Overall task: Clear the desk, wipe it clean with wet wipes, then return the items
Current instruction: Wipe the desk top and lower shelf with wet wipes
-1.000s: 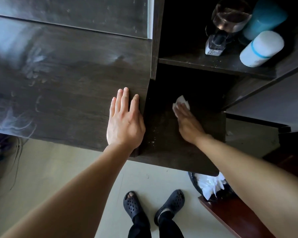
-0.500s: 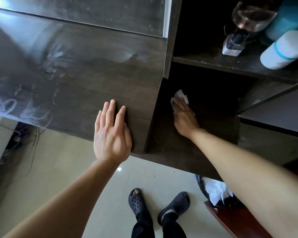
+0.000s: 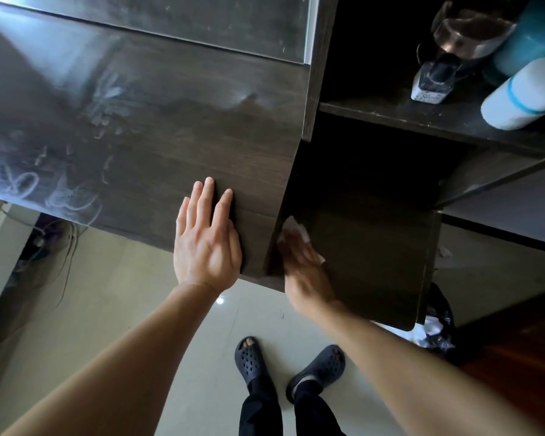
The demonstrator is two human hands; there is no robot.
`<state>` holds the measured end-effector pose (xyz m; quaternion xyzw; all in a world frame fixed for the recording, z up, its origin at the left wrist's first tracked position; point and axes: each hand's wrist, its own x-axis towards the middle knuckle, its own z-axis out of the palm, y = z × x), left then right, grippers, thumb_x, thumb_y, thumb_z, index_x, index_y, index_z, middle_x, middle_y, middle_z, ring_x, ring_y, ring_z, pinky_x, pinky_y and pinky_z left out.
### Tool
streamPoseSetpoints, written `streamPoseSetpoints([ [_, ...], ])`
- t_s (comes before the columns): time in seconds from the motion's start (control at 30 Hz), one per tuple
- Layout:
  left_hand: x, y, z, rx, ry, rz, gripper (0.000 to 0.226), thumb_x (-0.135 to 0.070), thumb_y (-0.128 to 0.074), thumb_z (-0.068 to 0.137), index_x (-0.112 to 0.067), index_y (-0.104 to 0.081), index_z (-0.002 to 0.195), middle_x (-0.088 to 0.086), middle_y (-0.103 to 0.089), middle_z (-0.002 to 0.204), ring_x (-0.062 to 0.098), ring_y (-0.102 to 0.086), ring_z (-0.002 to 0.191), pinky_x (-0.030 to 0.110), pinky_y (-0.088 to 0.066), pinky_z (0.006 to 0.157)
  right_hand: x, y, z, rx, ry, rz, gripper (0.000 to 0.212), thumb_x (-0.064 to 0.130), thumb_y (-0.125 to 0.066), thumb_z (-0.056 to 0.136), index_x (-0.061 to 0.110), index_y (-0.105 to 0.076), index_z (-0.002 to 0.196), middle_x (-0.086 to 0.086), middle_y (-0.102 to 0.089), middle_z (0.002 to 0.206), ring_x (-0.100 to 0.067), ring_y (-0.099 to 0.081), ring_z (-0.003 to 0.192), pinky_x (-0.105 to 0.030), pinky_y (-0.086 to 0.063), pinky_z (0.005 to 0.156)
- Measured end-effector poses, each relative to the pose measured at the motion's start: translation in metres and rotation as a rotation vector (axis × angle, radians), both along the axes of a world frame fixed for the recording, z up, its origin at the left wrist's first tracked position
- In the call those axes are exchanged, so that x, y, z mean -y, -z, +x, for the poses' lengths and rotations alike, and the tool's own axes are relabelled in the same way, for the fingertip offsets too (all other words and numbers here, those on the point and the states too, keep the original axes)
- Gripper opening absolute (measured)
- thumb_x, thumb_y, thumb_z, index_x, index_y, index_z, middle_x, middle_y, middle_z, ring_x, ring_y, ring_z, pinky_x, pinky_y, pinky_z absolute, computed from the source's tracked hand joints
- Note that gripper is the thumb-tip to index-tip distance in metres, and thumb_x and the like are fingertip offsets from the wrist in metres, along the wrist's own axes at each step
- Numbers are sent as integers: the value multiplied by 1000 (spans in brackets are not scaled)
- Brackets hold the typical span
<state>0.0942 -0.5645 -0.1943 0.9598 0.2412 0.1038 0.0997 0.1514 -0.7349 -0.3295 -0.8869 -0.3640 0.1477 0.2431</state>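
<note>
Since the last frame was taken: right hand (image 3: 306,269) and wet wipe (image 3: 296,226) have slid from deeper in the lower shelf (image 3: 375,247) to its near-left corner; left hand (image 3: 206,243) has stayed put.
Right fingers: flat, pressing the wet wipe down, blurred.
Left fingers: straight, flat on desk (image 3: 139,136) near its right edge.
Desk: dark wood, smeary streaks at left.
Room: pale floor (image 3: 107,309), cables (image 3: 63,247) left, bin (image 3: 439,325) right.

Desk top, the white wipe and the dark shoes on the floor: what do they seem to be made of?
Desk top: probably laminated board with dark wood-grain print, semi-matt; grain lines and a streaky sheen show. White wipe: thin paper or nonwoven cloth; it crumples under the right hand. Shoes: likely moulded foam or rubber, matt, with punched holes.
</note>
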Motion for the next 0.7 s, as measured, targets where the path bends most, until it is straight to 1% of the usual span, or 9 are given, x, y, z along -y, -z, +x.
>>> streamPoseSetpoints([
  [0.07,0,-1,0,-14,4,2,50,-18,-34,88,-6,-46,135,20,-35,148,35,-24,141,46,-18,116,5,-3,-33,-3,-99,-8,60,0,-38,80,2,-40,140,-14,-38,148,-26,-22,143,-43,-28,113],
  [0.13,0,-1,0,-21,1,3,50,-19,-33,89,-6,-46,136,20,-34,149,35,-24,141,45,-17,117,34,-5,-45,26,-218,5,62,-2,-31,82,6,-34,144,-9,-32,152,-21,-18,144,-37,-21,116],
  [0.2,0,-1,0,-24,0,-3,51,-20,-31,89,-6,-45,136,20,-33,149,35,-23,141,44,-15,117,77,-5,-35,60,-223,-18,59,-1,-29,86,9,-33,145,-5,-28,153,-19,-19,144,-33,-16,117],
  [0.27,0,-1,-1,-24,2,-11,51,-21,-31,89,-6,-45,137,20,-32,150,35,-22,142,44,-14,118,125,-6,-21,82,-48,-73,51,8,-34,92,9,-36,143,-6,-29,152,-21,-25,142,-35,-20,115],
  [0.37,0,-1,0,-25,5,-14,51,-21,-34,89,-5,-45,136,21,-32,150,37,-23,141,44,-15,117,178,-8,-10,113,271,-173,48,24,-31,99,-1,-38,140,-18,-30,150,-31,-26,141,-47,-29,110],
  [0.47,-1,0,-1,-20,15,-10,51,-21,-34,88,-4,-45,135,22,-32,149,39,-24,140,46,-17,116,145,-5,-21,81,607,-156,51,25,-27,99,-7,-37,138,-25,-30,148,-34,-21,141,-49,-24,111],
  [0.5,-1,1,-1,-21,18,-7,51,-20,-34,88,-4,-45,135,22,-31,149,39,-24,140,47,-18,116,119,-3,-30,76,628,-127,51,23,-28,98,-6,-36,139,-24,-29,149,-33,-18,142,-47,-22,112],
  [0.63,-2,1,0,-47,36,-1,51,-21,-31,90,-4,-44,136,22,-30,150,37,-22,141,47,-17,116,36,3,-84,60,306,-49,53,3,-41,92,4,-31,145,-13,-22,155,-24,-11,146,-39,-15,117],
  [0.7,-8,1,-1,-56,84,4,51,-22,-30,91,-4,-44,136,24,-30,149,38,-22,141,47,-16,116,38,1,-84,41,234,-24,56,-1,-36,90,8,-32,145,-8,-24,155,-20,-12,146,-36,-17,117],
])
